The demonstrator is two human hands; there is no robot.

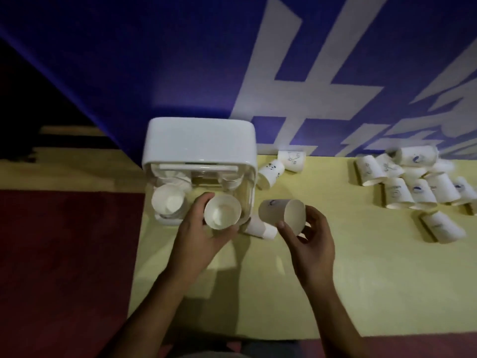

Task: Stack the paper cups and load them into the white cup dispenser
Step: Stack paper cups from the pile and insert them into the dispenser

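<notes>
The white cup dispenser (200, 143) stands at the table's back left, its lid raised. A stack of cups (169, 201) fills its left slot. My left hand (200, 232) grips an upright paper cup (222, 213) over the dispenser's front right part. My right hand (308, 241) holds a second paper cup (282, 213) tilted on its side, mouth to the right, just right of the dispenser. Another cup (259, 228) lies on the table between my hands.
Two loose cups (280, 167) lie by the dispenser's right side. A pile of several cups (418, 184) lies at the far right of the yellow table (258, 293). A blue wall with white lettering (296, 73) stands behind. Dark red floor (64, 254) is to the left.
</notes>
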